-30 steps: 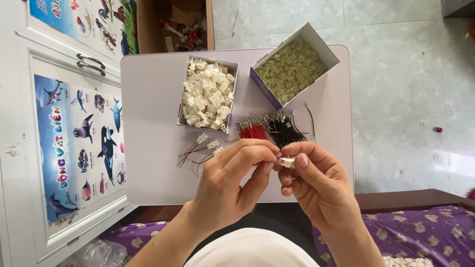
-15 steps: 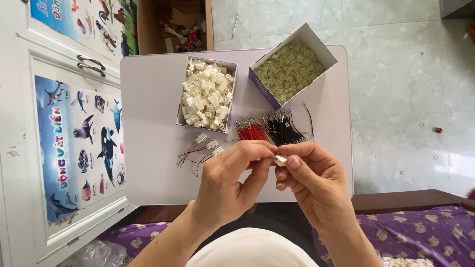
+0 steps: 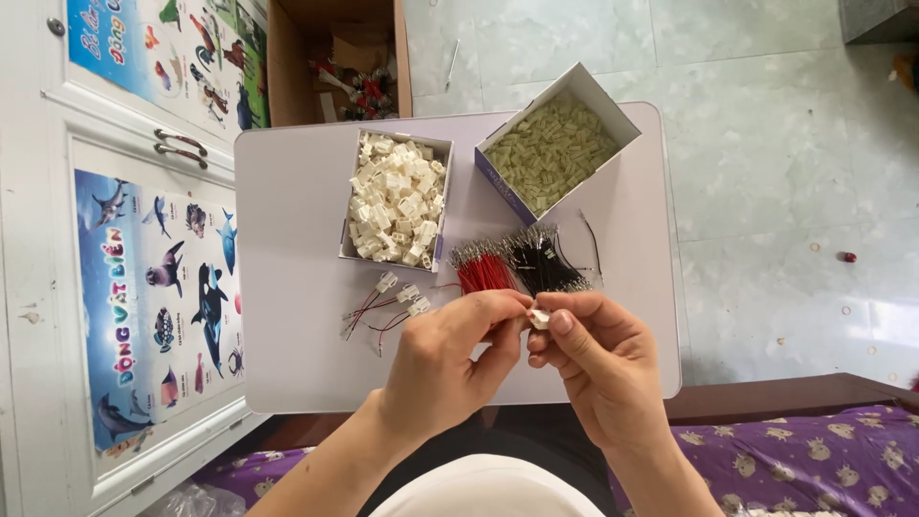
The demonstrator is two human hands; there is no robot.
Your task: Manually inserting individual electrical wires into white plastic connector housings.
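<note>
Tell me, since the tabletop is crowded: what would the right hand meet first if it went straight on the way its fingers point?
Probably the left hand's fingertips, pinching by the same small white plastic connector.

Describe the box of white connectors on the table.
The box is a small open-topped carton with pale walls, looking like cardboard. It stands upright on the white table, left of a second, tilted box. It is heaped with small white plastic connectors. Neither hand touches it.
</note>
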